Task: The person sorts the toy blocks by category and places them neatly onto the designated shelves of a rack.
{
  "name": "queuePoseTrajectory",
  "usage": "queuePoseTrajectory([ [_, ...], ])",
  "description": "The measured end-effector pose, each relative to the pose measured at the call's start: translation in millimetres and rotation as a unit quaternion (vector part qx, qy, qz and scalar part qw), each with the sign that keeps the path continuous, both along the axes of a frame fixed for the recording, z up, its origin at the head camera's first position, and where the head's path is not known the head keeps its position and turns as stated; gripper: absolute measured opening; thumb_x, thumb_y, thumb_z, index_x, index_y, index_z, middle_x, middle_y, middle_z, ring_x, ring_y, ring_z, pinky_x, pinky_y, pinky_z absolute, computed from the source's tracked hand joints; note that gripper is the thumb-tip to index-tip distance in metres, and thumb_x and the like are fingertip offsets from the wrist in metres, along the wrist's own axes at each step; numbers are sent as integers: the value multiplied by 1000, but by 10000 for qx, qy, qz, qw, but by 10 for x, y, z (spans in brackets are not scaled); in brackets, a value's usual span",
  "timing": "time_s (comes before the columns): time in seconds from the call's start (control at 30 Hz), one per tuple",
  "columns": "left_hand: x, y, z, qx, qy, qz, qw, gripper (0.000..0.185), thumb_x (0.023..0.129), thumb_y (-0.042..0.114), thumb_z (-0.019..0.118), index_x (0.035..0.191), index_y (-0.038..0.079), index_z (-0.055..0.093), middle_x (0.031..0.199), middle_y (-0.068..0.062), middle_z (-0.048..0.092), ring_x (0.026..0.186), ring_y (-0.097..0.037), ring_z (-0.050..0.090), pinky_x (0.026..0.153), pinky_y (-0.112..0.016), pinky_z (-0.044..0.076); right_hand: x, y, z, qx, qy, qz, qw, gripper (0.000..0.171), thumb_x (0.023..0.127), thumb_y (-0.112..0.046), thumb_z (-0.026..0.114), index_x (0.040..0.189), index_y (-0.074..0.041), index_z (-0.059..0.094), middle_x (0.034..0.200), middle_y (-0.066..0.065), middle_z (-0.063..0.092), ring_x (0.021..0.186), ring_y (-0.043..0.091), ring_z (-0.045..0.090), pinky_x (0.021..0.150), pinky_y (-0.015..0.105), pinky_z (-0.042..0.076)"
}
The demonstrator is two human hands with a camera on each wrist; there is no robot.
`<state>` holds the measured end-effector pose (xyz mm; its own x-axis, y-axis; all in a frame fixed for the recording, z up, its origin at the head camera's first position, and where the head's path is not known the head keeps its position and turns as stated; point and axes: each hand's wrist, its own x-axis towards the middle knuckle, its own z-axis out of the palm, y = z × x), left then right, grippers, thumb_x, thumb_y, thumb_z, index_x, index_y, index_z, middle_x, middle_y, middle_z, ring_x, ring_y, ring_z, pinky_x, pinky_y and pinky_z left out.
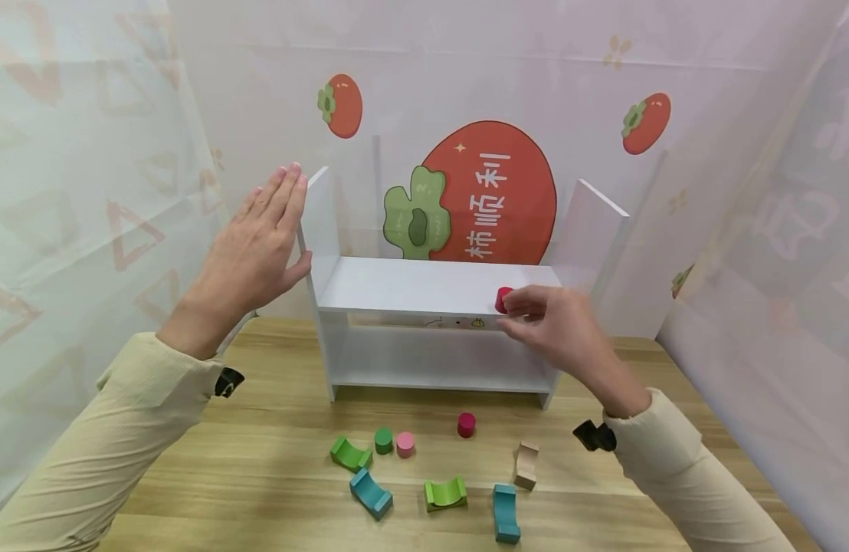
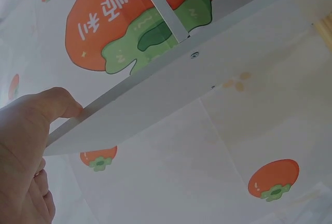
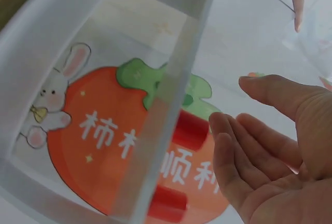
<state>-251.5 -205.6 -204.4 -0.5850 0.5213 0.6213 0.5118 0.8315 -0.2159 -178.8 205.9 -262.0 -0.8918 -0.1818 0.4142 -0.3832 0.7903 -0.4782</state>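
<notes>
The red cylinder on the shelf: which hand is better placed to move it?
Right. The right hand has fingertips at the red cylinder on the white shelf. The left hand lies flat against the shelf's far side panel.

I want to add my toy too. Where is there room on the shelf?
The white shelf's upper board is bare from its left wall to the red cylinder at the right hand. The lower board looks bare too. The tabletop in front is crowded with blocks.
</notes>
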Motion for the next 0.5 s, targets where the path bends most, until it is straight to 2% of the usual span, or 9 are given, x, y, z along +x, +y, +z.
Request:
queuePoseTrajectory([
  [0.2, -6, 11, 17, -25, 37, -20, 10000, 97, 93, 19, 72, 166, -6, 14, 177, -21, 16, 165, -38, 19, 131, -59, 26, 79, -35, -391, -237, -477, 148, 9985, 31, 88, -13, 86, 117, -4, 79, 113, 13, 80, 99, 26, 78, 86, 40, 67],
  [0.5, 11, 5, 10, 25, 3, -38, 10000, 97, 93, 17, 72, 167, -5, 13, 176, -22, 18, 165, -38, 19, 131, -59, 25, 43, -101, -1065, -444, -1121, 139, 9926, 33, 86, -12, 87, 116, -2, 79, 111, 12, 81, 99, 25, 79, 85, 37, 66],
])
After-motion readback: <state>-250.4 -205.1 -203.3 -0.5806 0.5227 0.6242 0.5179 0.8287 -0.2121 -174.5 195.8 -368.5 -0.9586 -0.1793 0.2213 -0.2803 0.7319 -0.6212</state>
